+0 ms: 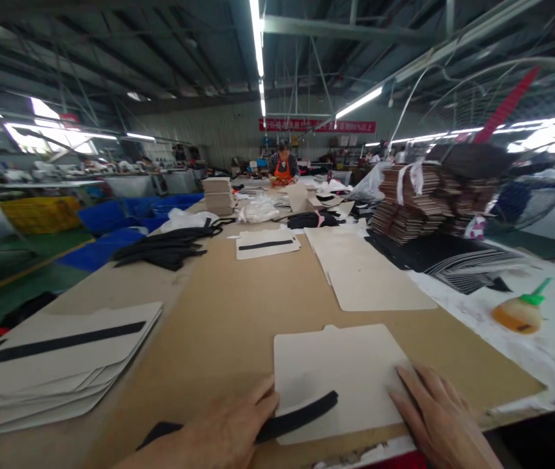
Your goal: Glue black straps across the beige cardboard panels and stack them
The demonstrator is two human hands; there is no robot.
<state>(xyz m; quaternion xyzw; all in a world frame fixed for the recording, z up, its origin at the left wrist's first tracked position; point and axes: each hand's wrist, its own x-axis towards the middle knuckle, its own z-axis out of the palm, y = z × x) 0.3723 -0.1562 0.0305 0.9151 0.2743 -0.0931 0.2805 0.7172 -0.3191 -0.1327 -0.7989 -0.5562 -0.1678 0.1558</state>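
Note:
A pale cardboard panel (pixel 339 371) with rounded corners lies flat on the brown tabletop in front of me. My left hand (pixel 236 420) is at the panel's left edge, its fingers closed on a black strip (pixel 301 419). One end of this strip curves over the panel, and its other end shows to the left of my wrist. On the panel's right edge rests my right hand (pixel 436 407), fingers spread and holding nothing. To the left, a stack of similar panels (pixel 77 332) has a black strip lying along its top sheet.
Larger pale sheets (pixel 375 267) and a smaller panel with a strip (pixel 268 244) lie farther up. Black fabric pieces (pixel 160 247) sit at left. An orange squeeze bottle (pixel 519 316) and bundled brown boards (pixel 409 202) are at right. A person in an orange apron (pixel 283 168) works across the table.

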